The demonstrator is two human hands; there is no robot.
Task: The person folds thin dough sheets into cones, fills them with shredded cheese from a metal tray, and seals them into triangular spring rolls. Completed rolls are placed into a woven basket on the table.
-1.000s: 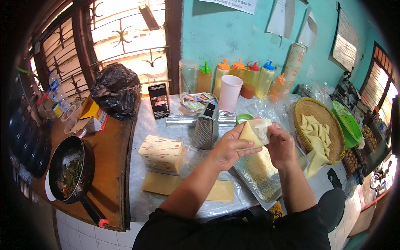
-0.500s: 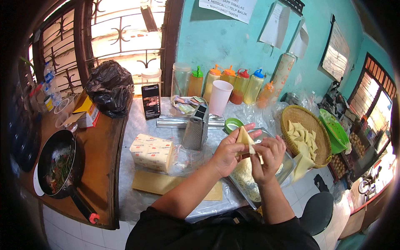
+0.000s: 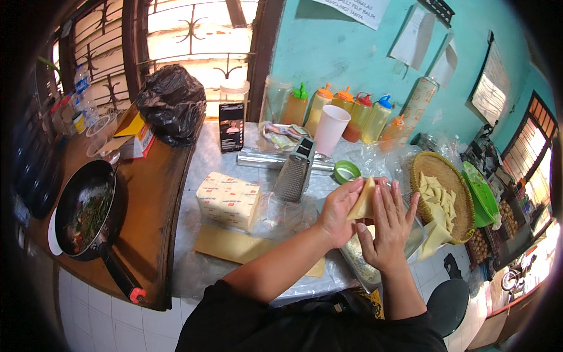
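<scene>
A pale yellow pastry sheet folded into a cone-like triangle (image 3: 362, 202) stands between my two hands. My left hand (image 3: 337, 217) is closed on its left side. Flat against the right side lies my right hand (image 3: 388, 226), its fingers stretched out and pointing away from me. Below them, a metal tray (image 3: 417, 239) of pale grated shreds (image 3: 365, 255) is partly hidden by my hands and wrists. To the right, a round woven basket (image 3: 446, 164) holds several folded triangular pastries (image 3: 440, 196), and a loose sheet (image 3: 435, 239) hangs over its near edge.
Left of my forearm are a flat yellowish stack (image 3: 226, 243), a paper-wrapped block (image 3: 229, 199) and a box grater (image 3: 293, 176). Behind stand a foil roll (image 3: 258, 158), a phone (image 3: 231, 129), a pink cup (image 3: 331, 132) and several sauce bottles. A frying pan (image 3: 88, 214) sits on the left table.
My right hand has gone from pinching the pastry's edge with bent fingers to lying flat along it. The pastry now looks more tightly folded. The whole view has shifted slightly.
</scene>
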